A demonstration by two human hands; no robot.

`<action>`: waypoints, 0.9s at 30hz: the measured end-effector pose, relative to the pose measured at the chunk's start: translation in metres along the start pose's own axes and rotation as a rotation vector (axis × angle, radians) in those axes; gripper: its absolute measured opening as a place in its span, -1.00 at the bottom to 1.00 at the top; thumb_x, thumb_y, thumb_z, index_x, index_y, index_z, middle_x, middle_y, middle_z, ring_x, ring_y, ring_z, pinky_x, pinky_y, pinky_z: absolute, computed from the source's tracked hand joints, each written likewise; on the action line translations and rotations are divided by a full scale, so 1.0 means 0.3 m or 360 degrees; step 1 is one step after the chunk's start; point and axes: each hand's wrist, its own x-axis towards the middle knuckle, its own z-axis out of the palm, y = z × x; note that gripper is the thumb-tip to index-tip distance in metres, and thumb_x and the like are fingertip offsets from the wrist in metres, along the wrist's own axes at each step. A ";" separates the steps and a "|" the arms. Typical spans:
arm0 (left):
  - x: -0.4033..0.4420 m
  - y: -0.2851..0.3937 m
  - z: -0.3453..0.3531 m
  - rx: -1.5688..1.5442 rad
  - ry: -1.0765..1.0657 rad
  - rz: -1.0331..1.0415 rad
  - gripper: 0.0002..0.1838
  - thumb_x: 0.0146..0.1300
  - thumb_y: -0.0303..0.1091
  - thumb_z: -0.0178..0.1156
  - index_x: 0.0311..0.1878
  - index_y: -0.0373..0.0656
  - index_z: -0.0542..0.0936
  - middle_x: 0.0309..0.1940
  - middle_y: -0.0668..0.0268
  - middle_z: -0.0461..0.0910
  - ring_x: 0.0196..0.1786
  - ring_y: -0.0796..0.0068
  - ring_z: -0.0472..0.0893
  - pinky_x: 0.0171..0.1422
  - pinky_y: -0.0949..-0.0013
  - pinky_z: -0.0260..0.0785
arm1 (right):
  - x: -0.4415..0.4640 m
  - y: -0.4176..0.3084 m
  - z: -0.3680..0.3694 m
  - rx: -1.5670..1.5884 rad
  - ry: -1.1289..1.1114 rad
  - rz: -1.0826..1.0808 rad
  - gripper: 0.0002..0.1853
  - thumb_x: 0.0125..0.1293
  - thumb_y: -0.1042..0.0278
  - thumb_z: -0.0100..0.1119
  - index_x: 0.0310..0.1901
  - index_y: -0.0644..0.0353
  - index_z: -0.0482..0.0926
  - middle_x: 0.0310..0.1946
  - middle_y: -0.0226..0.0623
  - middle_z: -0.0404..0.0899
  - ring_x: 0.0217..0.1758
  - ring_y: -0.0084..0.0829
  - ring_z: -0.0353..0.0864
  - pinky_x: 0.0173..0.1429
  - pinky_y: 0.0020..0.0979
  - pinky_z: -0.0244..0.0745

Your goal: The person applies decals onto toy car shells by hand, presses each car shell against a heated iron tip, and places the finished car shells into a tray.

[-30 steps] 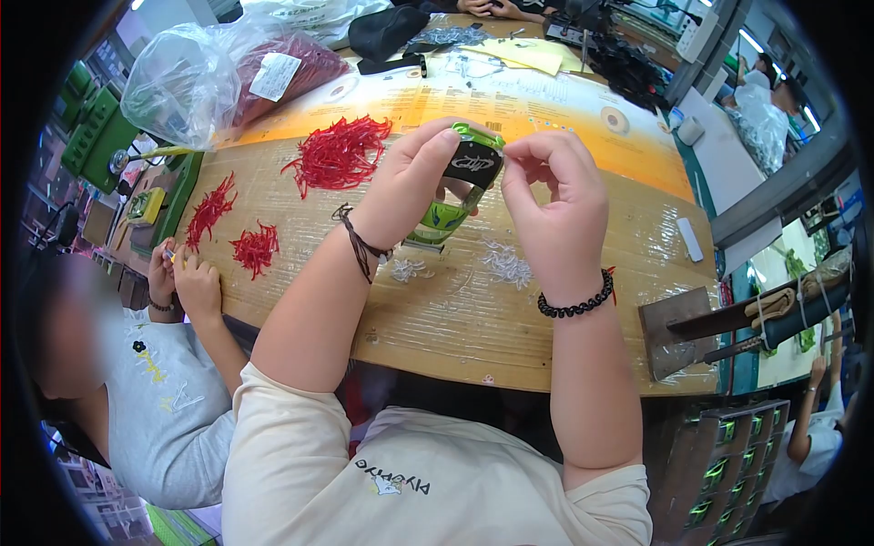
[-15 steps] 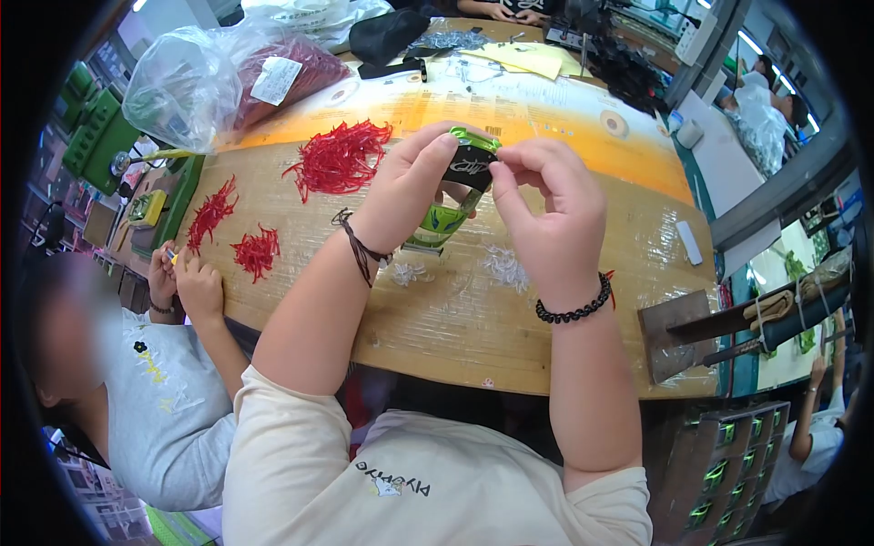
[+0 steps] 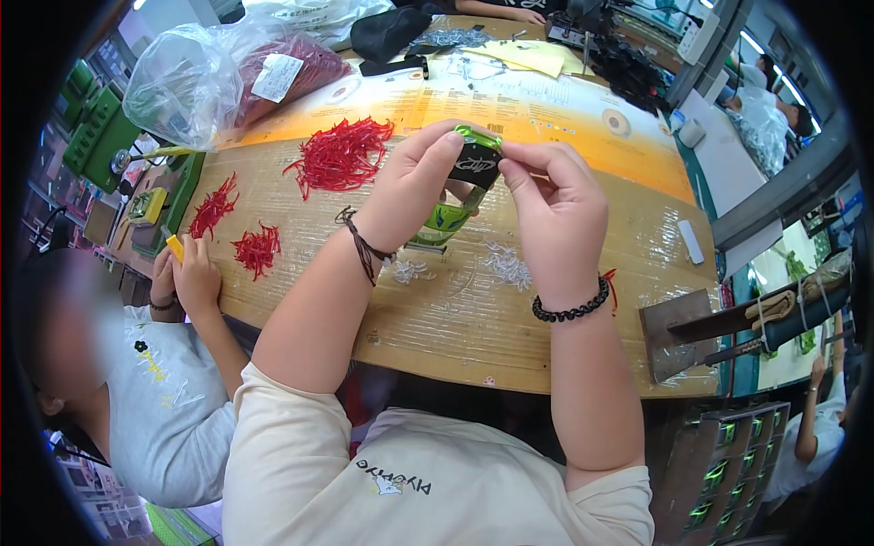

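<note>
A glossy green and black curved part [image 3: 475, 164] with white script on its black panel is raised above the table. My left hand [image 3: 414, 173] is closed around its left side, thumb near the top green edge. My right hand [image 3: 563, 196] pinches at the upper right edge, thumb and forefinger together; anything small between those fingertips is hidden. The part's lower green section [image 3: 446, 217] shows below my left fingers. Beneath my hands lie two small piles of clear slivers, a left pile [image 3: 411, 271] and a right pile [image 3: 506, 266].
Red strips lie in a large pile [image 3: 341, 156] and two smaller ones to the left. A seated person [image 3: 168, 400] there holds a yellow-handled tool [image 3: 175, 246]. Plastic bags [image 3: 187, 86] stand at the back left. A metal bracket [image 3: 678, 337] sits at the right edge.
The part and my right fingertips have shifted slightly right, with my right hand still pinching at the edge. At left, the other person's yellow-handled tool has come into clearer view.
</note>
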 end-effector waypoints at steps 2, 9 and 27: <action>-0.002 0.001 0.001 -0.0025 0.0009 -0.0016 -0.57 0.43 -0.13 -0.20 0.10 -0.21 0.49 -0.30 0.27 0.66 -0.43 0.53 0.66 -0.44 0.66 0.28 | -0.001 0.000 0.001 0.0130 -0.0010 0.0119 -0.88 0.18 0.66 0.25 -0.23 0.32 0.65 -0.28 -0.27 0.59 -0.26 -0.49 0.64 -0.18 -0.57 0.57; -0.005 0.006 0.009 -0.0147 0.0096 -0.0062 -0.57 0.42 -0.12 -0.21 0.08 -0.19 0.51 -0.29 0.32 0.64 -0.39 0.62 0.61 -0.42 0.63 0.30 | -0.029 0.017 0.034 -0.0072 0.0035 -0.0232 -0.80 0.16 0.68 0.20 -0.17 0.30 0.62 -0.25 -0.25 0.53 -0.24 -0.42 0.57 -0.21 -0.50 0.53; -0.057 -0.002 0.024 -0.0248 0.0115 0.0276 -0.62 0.41 -0.20 -0.19 0.07 -0.17 0.51 -0.19 0.37 0.60 -0.21 0.68 0.56 -0.26 0.63 0.37 | -0.066 -0.021 0.064 -0.0108 0.0075 -0.0547 -0.67 0.10 0.73 0.19 -0.05 0.32 0.52 -0.01 -0.09 0.42 -0.17 -0.29 0.56 -0.15 -0.44 0.55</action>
